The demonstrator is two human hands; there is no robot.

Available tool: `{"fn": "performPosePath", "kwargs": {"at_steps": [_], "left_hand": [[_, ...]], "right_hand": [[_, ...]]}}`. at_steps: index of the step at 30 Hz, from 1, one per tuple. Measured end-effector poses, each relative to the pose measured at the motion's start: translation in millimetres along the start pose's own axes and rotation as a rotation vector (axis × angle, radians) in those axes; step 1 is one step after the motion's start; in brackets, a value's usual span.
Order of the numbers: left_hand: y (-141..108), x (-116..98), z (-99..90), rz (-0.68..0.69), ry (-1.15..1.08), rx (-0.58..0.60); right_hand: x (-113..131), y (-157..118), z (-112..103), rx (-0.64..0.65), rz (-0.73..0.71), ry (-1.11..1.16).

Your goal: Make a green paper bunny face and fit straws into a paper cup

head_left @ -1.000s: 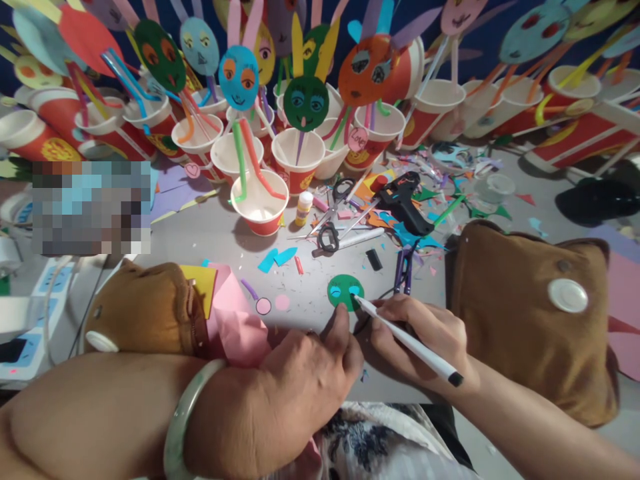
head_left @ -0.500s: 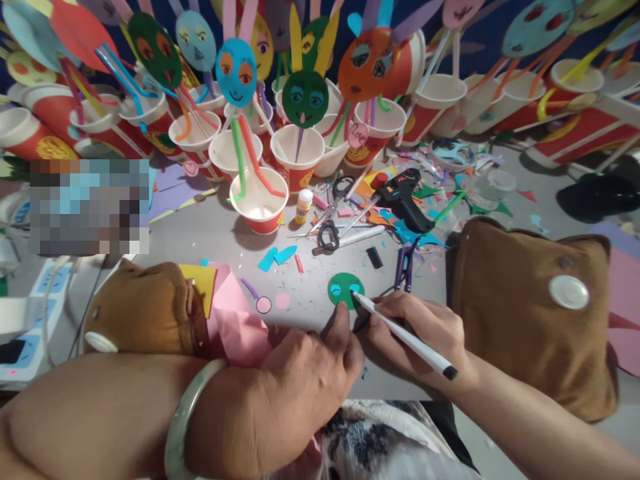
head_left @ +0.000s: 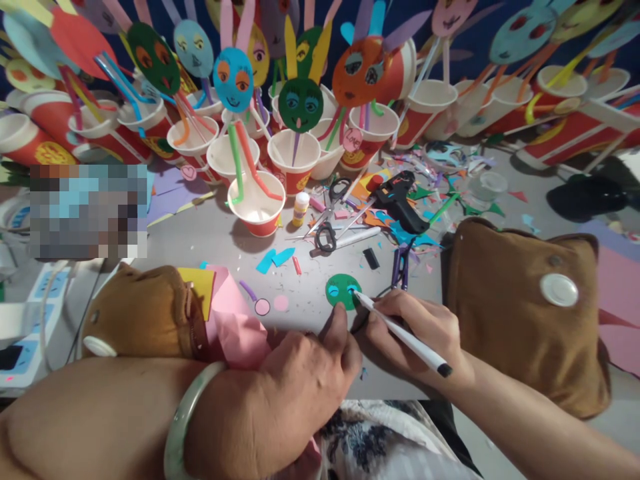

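My right hand is closed around a white marker pen with a black end. The pen's tip touches the right-hand blue eye of a small green paper face lying flat on the table. My left hand has its index fingertip pressed on the face's lower edge, the other fingers curled under. Dark lines mark both blue eyes. To the left lie a pink paper disc, another pink disc with a dark outline and a purple strip.
Paper cups with straws and paper faces line the back. A near cup, glue bottle, scissors, hot glue gun and paper scraps lie in front. Brown pouches flank my hands: one left, one right.
The view has shifted slightly, so most things sit a little further left. The pen tip stays on the right-hand eye, and my left finger still presses the green paper face.
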State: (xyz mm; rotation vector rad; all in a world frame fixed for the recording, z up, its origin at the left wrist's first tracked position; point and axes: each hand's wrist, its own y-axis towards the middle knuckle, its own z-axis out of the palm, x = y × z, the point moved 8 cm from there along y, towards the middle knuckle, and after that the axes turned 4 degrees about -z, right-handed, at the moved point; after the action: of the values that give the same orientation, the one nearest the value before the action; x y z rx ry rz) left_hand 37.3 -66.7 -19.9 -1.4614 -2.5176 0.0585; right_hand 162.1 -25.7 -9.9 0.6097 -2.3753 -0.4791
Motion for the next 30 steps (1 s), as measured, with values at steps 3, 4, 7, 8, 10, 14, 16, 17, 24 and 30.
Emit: {"fn": "performPosePath", "kwargs": {"at_steps": [3,4,7,8,10,14,16,17,24,30], "left_hand": [[-0.3,-1.9,2.4,-0.009,0.011,-0.006],[-0.1,-2.5,3.7,-0.009,0.016,-0.006],[0.0,-3.7,5.2,0.006,0.014,0.014],[-0.3,-3.3,3.7,0.01,0.011,0.016],[-0.9,-1.0,-1.8,0.004,0.011,0.005],[-1.6,1.9,-8.5,-0.016,0.033,-0.019],[-2.2,0.8,-5.6,-0.011,0.042,-0.006],[-2.6,0.1,-3.6,-0.007,0.049,0.0],[-0.4,-0.8,2.8,-0.022,0.052,-0.005],[4.9,-3.8,8.2,-0.048,-0.014,0.004]], "right_hand": [[2.3,2.3,-1.8,-0.014,-0.012,-0.032],[2.8,2.9,-2.3,-0.015,-0.012,-0.041],[2.8,3.8,-3.2,-0.01,-0.003,-0.053],[2.6,3.7,-3.3,-0.006,0.0,-0.053],[1.8,3.0,-3.9,-0.005,0.004,-0.054],[0.2,0.9,-6.2,-0.013,0.017,-0.064],[1.5,0.2,-8.5,-0.034,0.006,-0.049],[2.5,0.1,-10.2,-0.055,-0.005,-0.028],[1.0,2.8,-0.3,0.018,0.007,0.163],[0.8,4.6,4.4,0.051,0.004,0.108]]}}
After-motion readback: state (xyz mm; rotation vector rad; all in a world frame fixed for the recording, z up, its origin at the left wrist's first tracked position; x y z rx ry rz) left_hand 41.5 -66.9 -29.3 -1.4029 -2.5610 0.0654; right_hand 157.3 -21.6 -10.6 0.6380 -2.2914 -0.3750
